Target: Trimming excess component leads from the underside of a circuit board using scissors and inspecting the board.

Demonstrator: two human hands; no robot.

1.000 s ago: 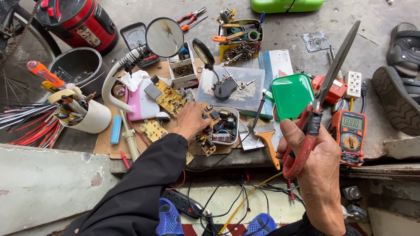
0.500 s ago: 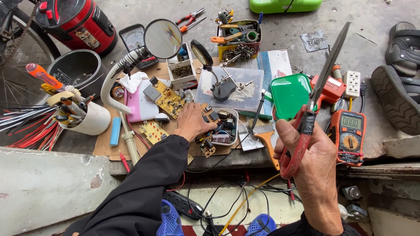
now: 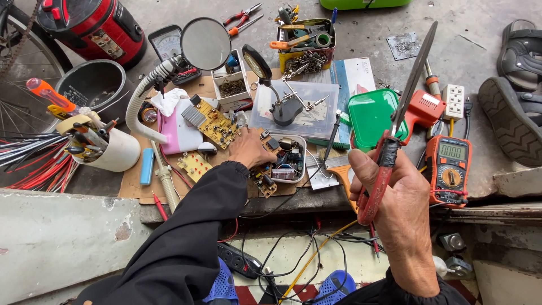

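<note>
The right hand (image 3: 403, 195) has its grip wrapped tight around the red handles of a pair of long-nose pliers (image 3: 395, 127), thumb across the upper handle, fingers curled behind. The pliers are raised above the worktop, their long dark jaws pointing up and away over the green plastic lid (image 3: 370, 116) and looking closed or nearly so. They seem stiff, fairly light steel with sleeved handles that should not slip; the handles are the sensible place to hold them, well back from the thin tips.

The left hand (image 3: 247, 149), in a dark sleeve, reaches down to the worktop; its fingers rest at the edge of a small white tray (image 3: 301, 144) of electronic parts, and I cannot tell whether they pinch anything. Those small boards and components look light and fragile, best taken by their edges.

Just beside it lie a yellow circuit board (image 3: 213, 121), a helping-hands stand with magnifier (image 3: 282, 104), and a round mirror on a flexible neck (image 3: 205, 43). An orange multimeter (image 3: 449, 172) sits to the right, a white mug of tools (image 3: 113, 149) to the left.

The worktop is a sheet of cardboard (image 3: 132, 183) on a rough concrete ledge, crowded, with cables below and sandals (image 3: 516, 107) on the concrete floor.
</note>
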